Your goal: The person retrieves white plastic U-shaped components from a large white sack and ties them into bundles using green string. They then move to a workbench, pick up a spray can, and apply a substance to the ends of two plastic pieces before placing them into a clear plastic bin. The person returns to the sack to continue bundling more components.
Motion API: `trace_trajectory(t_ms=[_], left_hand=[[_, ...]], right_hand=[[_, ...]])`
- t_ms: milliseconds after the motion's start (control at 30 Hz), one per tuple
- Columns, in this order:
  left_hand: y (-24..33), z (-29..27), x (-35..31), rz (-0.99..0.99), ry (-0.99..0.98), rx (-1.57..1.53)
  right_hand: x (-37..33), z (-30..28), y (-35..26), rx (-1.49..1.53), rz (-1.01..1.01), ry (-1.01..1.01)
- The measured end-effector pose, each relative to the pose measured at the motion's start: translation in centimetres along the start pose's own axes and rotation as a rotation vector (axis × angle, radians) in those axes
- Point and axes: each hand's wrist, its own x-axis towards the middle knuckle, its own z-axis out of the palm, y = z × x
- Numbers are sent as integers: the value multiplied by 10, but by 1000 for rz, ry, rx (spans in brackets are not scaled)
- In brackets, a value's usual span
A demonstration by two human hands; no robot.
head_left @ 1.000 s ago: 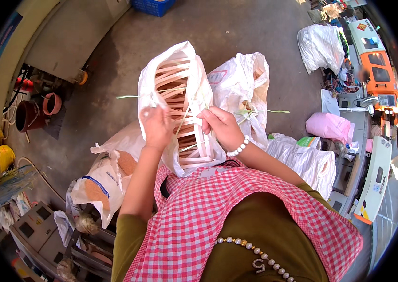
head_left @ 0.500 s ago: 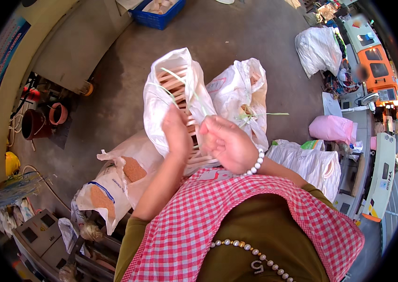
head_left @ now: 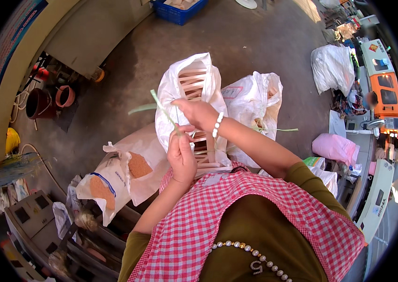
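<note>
A white woven sack [head_left: 167, 89] stands in front of me, filled with stacked pale pinkish strips [head_left: 192, 84] that show through its gaping top. My left hand [head_left: 183, 157], closed, pinches a thin pale green tie strip [head_left: 160, 104], whose loose ends stick out to the left above the sack. Crossing over the opening, my right hand [head_left: 200, 115] has its fingers bent together at the strip, close to the sack's left edge. What lies inside those fingers is hidden. A second white sack [head_left: 236, 101] stands right beside the first, with green strip at its gathered side.
Open bags of tan granules [head_left: 138, 165] lie at the left. Buckets [head_left: 39, 103] stand farther left, and a blue crate [head_left: 180, 16] is at the far side. Along the right are a white sack [head_left: 333, 68], a pink bag [head_left: 335, 148] and an orange-and-white machine [head_left: 387, 94].
My hands were side by side over the opening; now the right reaches farther across and the left has come lower. The green strip's ends now point left. The view has shifted slightly.
</note>
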Motion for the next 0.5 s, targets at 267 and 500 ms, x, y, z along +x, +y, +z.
trace_trajectory(t_ms=[267,500], left_hand=[[18,-12,29,118,-59,352],[-22,-41,24,-367,-404,498]], right_hand=[[-13,16,3,592,-59,70],[-14,-7,-3,577,-14,46]])
